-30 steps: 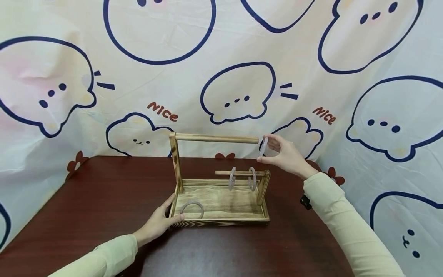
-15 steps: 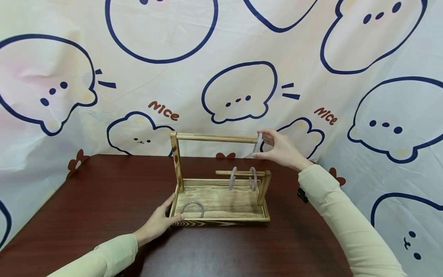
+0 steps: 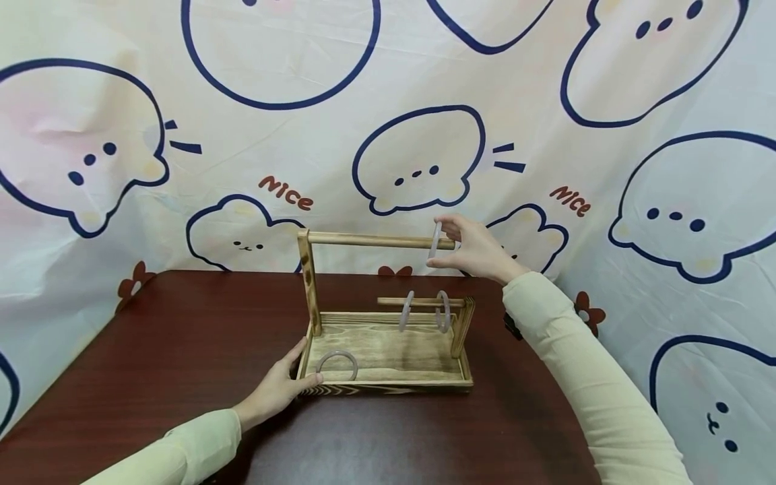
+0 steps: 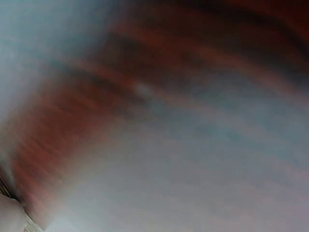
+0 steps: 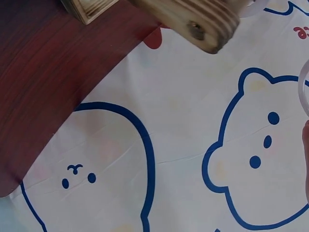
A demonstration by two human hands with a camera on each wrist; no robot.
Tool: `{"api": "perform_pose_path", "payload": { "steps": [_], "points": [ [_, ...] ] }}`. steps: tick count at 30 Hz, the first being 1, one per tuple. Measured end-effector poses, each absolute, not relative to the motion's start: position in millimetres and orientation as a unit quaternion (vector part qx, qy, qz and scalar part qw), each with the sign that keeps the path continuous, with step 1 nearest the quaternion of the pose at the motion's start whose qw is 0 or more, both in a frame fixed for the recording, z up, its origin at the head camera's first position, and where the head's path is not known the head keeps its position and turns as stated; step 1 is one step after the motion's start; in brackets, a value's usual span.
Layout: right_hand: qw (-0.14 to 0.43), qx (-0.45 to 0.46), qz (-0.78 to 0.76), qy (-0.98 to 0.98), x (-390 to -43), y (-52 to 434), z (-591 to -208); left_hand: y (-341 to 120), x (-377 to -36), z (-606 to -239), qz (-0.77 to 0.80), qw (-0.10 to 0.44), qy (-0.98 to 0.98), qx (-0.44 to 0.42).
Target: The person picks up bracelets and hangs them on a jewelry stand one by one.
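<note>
Since earlier frame, I watched right hand [image 3: 475, 248] carry pale ring [image 3: 434, 240] leftward onto free end of upper rod [image 3: 378, 240]; thumb and fingers pinched ring, now threaded on rod. Left hand [image 3: 280, 389] lay flat, fingers relaxed, against wooden rack [image 3: 388, 386] corner. Two rings [image 3: 424, 311] hung on lower rod, one ring [image 3: 336, 364] lay in tray, dark table [image 3: 151, 350] beneath.
</note>
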State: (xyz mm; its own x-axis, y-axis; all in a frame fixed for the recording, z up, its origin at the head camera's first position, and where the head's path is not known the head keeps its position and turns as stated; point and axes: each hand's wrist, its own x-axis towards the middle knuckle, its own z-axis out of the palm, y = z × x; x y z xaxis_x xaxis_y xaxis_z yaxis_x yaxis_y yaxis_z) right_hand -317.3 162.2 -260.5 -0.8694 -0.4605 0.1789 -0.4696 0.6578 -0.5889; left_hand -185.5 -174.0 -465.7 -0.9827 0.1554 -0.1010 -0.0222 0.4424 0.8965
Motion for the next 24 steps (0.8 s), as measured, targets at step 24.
{"api": "perform_pose_path", "payload": {
  "steps": [24],
  "points": [
    [0.044, 0.33, 0.267, -0.905, -318, 126, -253, -175, -186, -468, 0.527, 0.077, 0.846, 0.042]
  ]
}}
